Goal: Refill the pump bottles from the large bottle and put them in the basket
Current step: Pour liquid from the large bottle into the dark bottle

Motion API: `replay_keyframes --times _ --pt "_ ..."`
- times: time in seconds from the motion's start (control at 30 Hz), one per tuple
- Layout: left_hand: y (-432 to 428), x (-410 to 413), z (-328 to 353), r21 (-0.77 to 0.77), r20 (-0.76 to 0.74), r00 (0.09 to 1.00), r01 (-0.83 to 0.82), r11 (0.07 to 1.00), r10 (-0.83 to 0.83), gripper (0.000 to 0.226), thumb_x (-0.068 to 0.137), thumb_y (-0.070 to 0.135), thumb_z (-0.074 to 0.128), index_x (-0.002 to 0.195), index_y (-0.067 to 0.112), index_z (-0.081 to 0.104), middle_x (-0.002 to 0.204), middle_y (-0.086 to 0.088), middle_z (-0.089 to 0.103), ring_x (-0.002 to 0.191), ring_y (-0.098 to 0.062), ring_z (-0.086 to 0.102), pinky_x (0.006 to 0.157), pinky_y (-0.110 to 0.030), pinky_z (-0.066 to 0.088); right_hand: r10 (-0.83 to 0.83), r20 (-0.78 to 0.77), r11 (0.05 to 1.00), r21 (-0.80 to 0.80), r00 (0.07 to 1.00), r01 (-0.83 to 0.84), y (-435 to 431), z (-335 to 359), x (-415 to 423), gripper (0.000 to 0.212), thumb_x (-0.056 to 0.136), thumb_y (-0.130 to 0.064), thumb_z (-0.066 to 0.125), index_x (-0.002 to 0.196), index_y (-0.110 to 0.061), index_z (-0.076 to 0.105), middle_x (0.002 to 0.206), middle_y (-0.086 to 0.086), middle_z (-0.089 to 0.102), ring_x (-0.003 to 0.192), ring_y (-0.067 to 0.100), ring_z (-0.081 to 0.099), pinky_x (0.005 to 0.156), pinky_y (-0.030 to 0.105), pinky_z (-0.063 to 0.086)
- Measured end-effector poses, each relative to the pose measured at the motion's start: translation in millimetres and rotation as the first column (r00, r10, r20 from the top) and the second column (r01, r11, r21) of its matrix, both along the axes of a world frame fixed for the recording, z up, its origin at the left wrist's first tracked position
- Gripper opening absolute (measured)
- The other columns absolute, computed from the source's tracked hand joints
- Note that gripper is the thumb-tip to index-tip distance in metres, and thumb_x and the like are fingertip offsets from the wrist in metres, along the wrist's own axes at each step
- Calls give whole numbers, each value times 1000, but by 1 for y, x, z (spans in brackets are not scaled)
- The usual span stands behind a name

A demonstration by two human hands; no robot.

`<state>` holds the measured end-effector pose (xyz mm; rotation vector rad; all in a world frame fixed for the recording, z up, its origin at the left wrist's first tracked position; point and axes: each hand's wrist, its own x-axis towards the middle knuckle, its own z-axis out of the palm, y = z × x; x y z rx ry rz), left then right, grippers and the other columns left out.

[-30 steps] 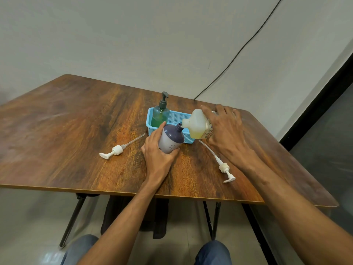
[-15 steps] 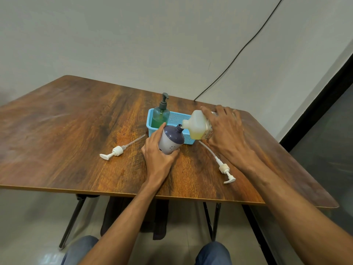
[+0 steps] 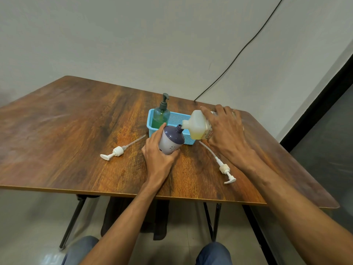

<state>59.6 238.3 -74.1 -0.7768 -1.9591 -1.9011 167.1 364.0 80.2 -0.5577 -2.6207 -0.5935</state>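
Observation:
My left hand (image 3: pixel 159 154) grips a purple-and-white pump bottle (image 3: pixel 171 140) with its pump off, tilted toward the right. My right hand (image 3: pixel 226 131) holds the large bottle (image 3: pixel 196 125) of pale yellow liquid tipped on its side, spout touching the purple bottle's open neck. Just behind them stands the blue basket (image 3: pixel 176 118), and a green pump bottle (image 3: pixel 161 114) with a dark pump stands upright in its left end. Two loose white pump heads lie on the table: one (image 3: pixel 116 151) to the left, one (image 3: pixel 224 168) to the right under my right forearm.
The wooden table (image 3: pixel 66 131) has its front edge close to my body and its right edge near a dark wall panel. A black cable (image 3: pixel 236 56) runs down the wall to the table's back edge. My knees show below the table.
Almost nothing has moved; both hands keep the same hold, with the large bottle's spout staying at the purple bottle's neck.

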Motion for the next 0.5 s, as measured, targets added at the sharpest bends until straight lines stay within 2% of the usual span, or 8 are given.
replay_keyframes --times 0.27,0.5 --pt "1 -1 -1 -1 7 1000 6 1000 -6 88 70 33 89 146 29 47 136 17 50 123 -3 49 108 -51 42 -12 26 1000 -1 1000 12 0 2 -2 94 71 -31 83 152 -27 35 137 14 51 128 35 46 110 56 35" --pt "1 -1 0 -14 6 1000 2 1000 -2 88 70 33 89 147 28 47 134 18 51 121 -2 50 107 -50 43 -8 3 1000 27 1000 8 1 0 -2 94 69 -27 84 150 -27 37 132 14 54 125 35 49 108 57 36"
